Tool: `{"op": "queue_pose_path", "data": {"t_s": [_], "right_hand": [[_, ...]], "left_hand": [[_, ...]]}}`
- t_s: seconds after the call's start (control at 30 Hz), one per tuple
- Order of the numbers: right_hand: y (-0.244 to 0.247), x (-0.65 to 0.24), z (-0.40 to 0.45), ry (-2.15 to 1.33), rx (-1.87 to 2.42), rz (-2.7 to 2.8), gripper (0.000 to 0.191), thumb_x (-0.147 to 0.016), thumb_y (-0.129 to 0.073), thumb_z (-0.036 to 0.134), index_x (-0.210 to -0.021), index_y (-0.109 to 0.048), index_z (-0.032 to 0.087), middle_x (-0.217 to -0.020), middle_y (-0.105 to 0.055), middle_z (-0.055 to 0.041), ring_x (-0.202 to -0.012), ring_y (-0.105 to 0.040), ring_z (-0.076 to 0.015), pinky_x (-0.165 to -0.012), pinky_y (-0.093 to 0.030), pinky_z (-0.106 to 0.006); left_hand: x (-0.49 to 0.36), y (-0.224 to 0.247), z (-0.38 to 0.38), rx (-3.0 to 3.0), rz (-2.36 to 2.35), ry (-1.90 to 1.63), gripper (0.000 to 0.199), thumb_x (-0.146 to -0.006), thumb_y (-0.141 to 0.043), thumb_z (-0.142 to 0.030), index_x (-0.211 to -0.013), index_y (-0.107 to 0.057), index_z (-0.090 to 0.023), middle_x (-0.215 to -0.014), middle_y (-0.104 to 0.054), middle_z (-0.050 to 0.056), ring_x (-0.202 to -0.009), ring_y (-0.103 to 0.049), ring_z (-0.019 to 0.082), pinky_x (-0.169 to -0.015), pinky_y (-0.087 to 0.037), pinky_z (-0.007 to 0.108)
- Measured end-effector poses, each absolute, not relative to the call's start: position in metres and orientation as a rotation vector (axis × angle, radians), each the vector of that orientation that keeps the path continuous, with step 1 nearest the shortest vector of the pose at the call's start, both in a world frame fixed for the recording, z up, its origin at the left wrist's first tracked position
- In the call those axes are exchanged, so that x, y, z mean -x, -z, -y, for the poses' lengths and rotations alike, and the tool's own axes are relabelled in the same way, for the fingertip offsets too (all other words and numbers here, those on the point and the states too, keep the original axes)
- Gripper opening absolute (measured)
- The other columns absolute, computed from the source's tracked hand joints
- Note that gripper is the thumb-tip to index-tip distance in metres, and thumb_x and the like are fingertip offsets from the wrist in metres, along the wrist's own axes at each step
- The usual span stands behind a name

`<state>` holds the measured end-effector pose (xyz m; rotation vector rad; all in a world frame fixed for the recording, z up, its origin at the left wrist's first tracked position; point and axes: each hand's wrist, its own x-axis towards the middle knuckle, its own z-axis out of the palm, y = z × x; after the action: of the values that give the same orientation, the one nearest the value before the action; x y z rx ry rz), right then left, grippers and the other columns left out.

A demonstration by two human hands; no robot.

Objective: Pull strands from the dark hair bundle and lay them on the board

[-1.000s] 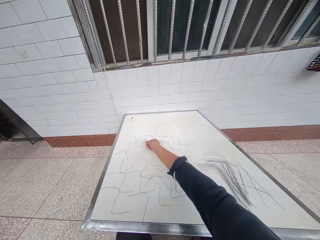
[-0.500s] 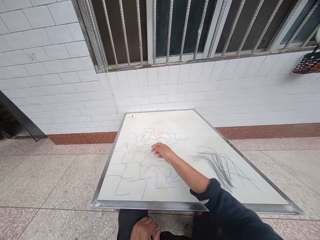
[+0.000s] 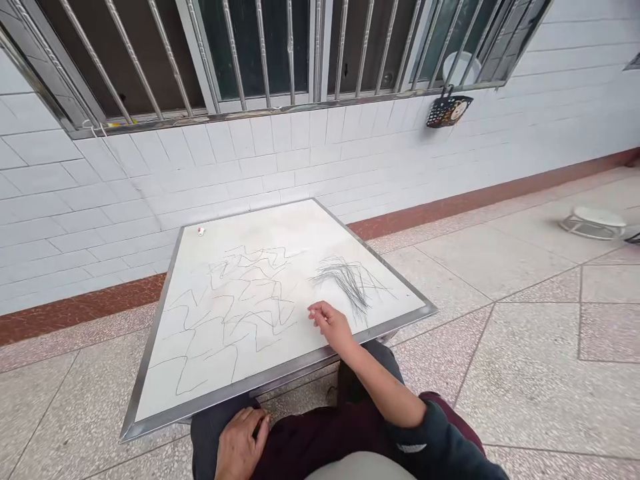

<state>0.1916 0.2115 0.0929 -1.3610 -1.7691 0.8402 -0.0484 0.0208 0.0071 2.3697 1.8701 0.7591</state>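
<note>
My right hand (image 3: pixel 331 324) is over the white table top (image 3: pixel 165 383), near its front edge. Its fingers are loosely curled and a little apart, and no strand shows in them. Just beyond it, to the right, lies a bundle of thin dark wire-like strands (image 3: pixel 350 285), roughly side by side and fanning out at the ends. To the left, several bent, zigzag strands (image 3: pixel 235 313) are spread singly over the surface. My left hand (image 3: pixel 243 441) rests on my left thigh below the table edge, thumb apart from the fingers, holding nothing visible.
A small red-and-white object (image 3: pixel 201 231) sits at the table's far left corner. The table's metal rim (image 3: pixel 220 399) runs close above my legs. Behind stands a white tiled wall with a barred window; a dotted basket (image 3: pixel 449 110) hangs there. A white stool (image 3: pixel 595 222) stands on the floor at right.
My right hand has moved from above the bent strands back towards me, closer to the bundle. The view has turned to the right. My left hand stays on the thigh.
</note>
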Motion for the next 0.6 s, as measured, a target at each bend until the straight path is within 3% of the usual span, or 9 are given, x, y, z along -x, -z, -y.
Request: {"op": "queue_pose_path", "data": {"t_s": [0.13, 0.6], "right_hand": [[-0.093, -0.243, -0.241, -0.552, 1.568, 1.741, 0.018, -0.087, -0.044, 0.027, -0.093, -0.06, 0.021, -0.09, -0.064, -0.0052, -0.089, -0.056, -0.0194, -0.075, -0.042, -0.031], [-0.08, -0.274, -0.276, -0.297, 1.86, 1.857, 0.013, -0.088, -0.05, 0.026, -0.096, -0.06, 0.023, -0.094, -0.06, -0.0054, -0.095, -0.049, -0.0202, -0.068, -0.037, -0.027]], "left_hand": [[0.05, -0.007, -0.021, -2.397, -1.908, -0.754, 0.02, -0.089, -0.048, -0.03, -0.084, -0.066, -0.022, -0.077, -0.07, 0.002, -0.072, -0.066, 0.017, -0.069, -0.054, 0.027], [0.051, -0.003, -0.026, -2.469, -1.941, -0.705, 0.023, -0.089, -0.047, -0.032, -0.085, -0.068, -0.023, -0.078, -0.071, 0.002, -0.073, -0.068, 0.017, -0.069, -0.055, 0.027]]}}
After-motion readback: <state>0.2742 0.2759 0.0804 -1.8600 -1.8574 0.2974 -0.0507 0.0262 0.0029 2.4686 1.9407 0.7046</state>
